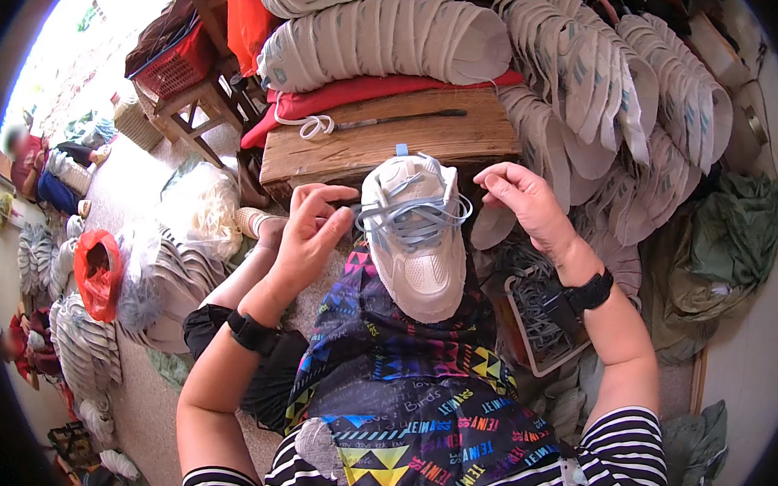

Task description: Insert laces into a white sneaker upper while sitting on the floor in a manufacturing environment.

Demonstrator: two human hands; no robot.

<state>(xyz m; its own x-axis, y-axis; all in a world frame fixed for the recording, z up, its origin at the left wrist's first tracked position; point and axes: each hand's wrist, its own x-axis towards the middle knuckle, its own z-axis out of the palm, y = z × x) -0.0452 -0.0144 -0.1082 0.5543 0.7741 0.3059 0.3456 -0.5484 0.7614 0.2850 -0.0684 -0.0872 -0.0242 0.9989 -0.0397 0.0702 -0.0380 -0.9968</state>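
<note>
A white and beige sneaker [416, 276] rests toe toward me, its heel against the edge of a wooden bench. Grey-blue shoelaces [417, 225] cross its tongue, with loops out to both sides, and a light blue pull tab [402, 150] stands up at the heel. My left hand [312, 234] is just left of the laces, thumb and forefinger apart, holding nothing I can see. To the right of the shoe, my right hand [534, 207] is raised with thumb and fingers drawn together; whatever may be between them is too small to make out.
On the wooden bench [367, 157] lie a thin dark-tipped tool [401, 120] and a red cloth [308, 113] under stacked shoe uppers [383, 42]. More shoe uppers [587, 68] hang at right above a tray of laces [548, 342]. People [42, 168] sit far left.
</note>
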